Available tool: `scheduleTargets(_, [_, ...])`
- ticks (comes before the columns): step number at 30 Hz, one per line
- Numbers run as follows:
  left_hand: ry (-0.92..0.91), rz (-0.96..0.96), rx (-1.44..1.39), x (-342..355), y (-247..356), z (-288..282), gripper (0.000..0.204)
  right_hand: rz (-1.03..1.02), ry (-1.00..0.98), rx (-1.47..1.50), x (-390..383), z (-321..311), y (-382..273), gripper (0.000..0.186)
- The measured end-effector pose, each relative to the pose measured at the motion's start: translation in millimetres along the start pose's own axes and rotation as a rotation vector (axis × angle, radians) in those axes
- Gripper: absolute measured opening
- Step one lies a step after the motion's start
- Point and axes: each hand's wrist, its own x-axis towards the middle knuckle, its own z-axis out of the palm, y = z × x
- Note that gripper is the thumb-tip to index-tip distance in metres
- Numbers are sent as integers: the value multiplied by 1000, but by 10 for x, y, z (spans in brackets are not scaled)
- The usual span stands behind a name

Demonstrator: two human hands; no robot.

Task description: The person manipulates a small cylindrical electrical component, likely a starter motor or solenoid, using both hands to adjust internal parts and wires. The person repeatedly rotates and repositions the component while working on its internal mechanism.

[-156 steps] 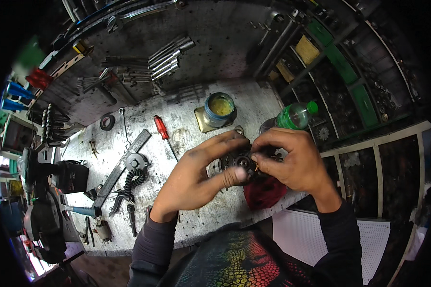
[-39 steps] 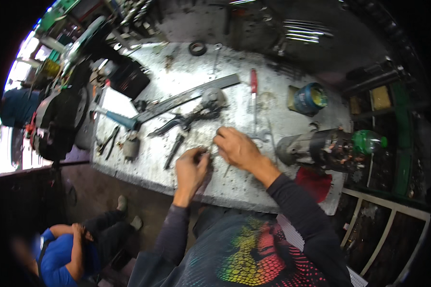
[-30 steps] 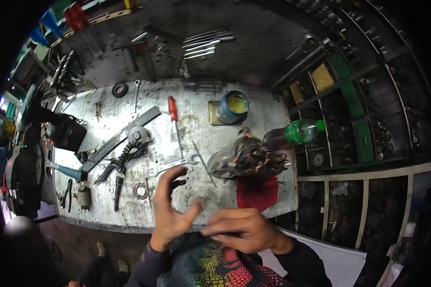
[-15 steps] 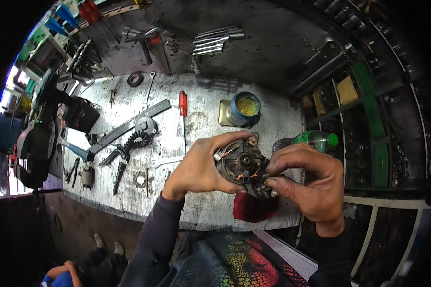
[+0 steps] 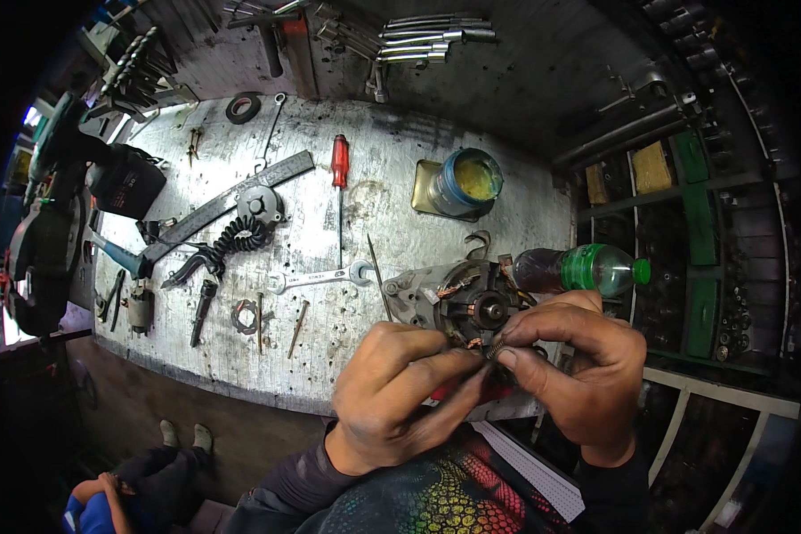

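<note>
A starter motor (image 5: 458, 298) lies on the bench in front of me, its open end with brushes, copper leads and a central shaft turned towards me. My right hand (image 5: 578, 360) pinches a small coil spring (image 5: 497, 348) between thumb and fingertips, beside the lower edge of that open end. Close against it, my left hand (image 5: 409, 383) has its thumb and fingers pressed together at the spring's lower end; whether they grip the spring or another small part is hidden. Partly covered by the hands, a red cloth (image 5: 500, 390) shows under the motor's near side.
On the metal-topped bench (image 5: 329, 227) lie a red-handled screwdriver (image 5: 340, 165), an open-ended wrench (image 5: 320, 278), long bolts (image 5: 298, 329) and a hammer (image 5: 125, 254). Beyond the motor stands an open grease tub (image 5: 467, 182); right, a green-capped bottle (image 5: 587, 270). Another person (image 5: 107, 498) sits lower left.
My left hand has let go of the motor's rim and come down to meet the right fingertips. The motor now rests on the bench, and the view has shifted slightly.
</note>
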Motion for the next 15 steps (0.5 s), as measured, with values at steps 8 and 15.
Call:
scheduleTargets(8, [39, -91, -169, -34, -47, 58, 30, 70, -34, -72, 30, 10, -82, 17])
scheduleTargets(15, [43, -56, -201, -40, -110, 61, 32, 0, -95, -191, 46, 19, -184, 23])
